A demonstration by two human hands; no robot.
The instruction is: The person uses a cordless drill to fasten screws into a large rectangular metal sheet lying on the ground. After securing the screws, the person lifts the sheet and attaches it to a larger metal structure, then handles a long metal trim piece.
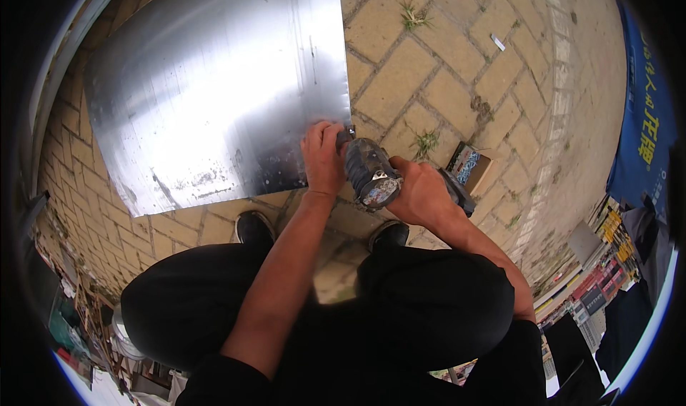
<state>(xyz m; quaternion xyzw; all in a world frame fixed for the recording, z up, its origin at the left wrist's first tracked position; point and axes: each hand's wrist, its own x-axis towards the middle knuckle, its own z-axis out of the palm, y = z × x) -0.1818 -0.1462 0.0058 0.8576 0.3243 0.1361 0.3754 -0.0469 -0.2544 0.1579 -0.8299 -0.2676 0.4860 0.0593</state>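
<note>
My right hand [423, 191] has fingers wrapped round a dark power tool [367, 164], just right of my left hand [325, 159], whose bunched fingers touch the metal sheet [214, 98] at its right edge; whether they pinch it, I can't tell. The sheet spreads left and far. Right of the tool, a small box [467, 166] bears blue-and-white print; farther right, a blue banner [623, 159] carries yellow lettering.

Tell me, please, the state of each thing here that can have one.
Metal sheet: lying on paving, shiny, darkly marked near its lower edge
Power tool: gripped, worn-looking; whether running, cannot tell
Right hand: closed around the power tool
Left hand: curled at the metal sheet's right edge
Small box: apparently open
Grass tufts: growing between paving bricks
</note>
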